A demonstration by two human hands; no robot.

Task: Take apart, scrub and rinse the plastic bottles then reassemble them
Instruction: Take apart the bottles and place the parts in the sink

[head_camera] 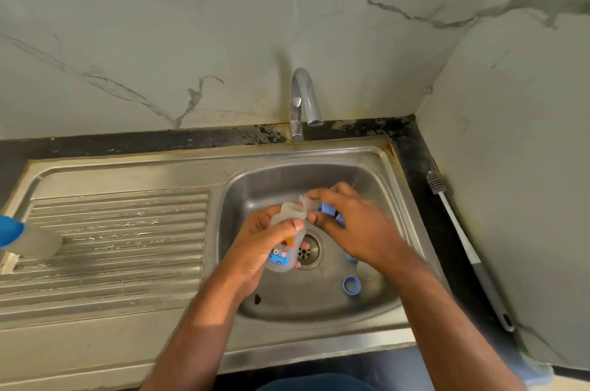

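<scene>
Right hand: fingers pinch a clear teat and blue collar right at the bottle mouth. Left hand: curled around the bottle over the sink basin, long axis tilted, mouth up toward the tap. In the basin: a loose blue ring. Bottle brush lies on the counter, right.

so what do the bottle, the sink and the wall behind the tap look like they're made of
Bottle: translucent, frosted-looking plastic with a printed cartoon; the fingers behind it show through faintly. Sink: brushed stainless steel by its dull grey sheen and pressed draining ribs. Wall: pale marble or marble-look tile, grey veins; which one is unclear.
</scene>
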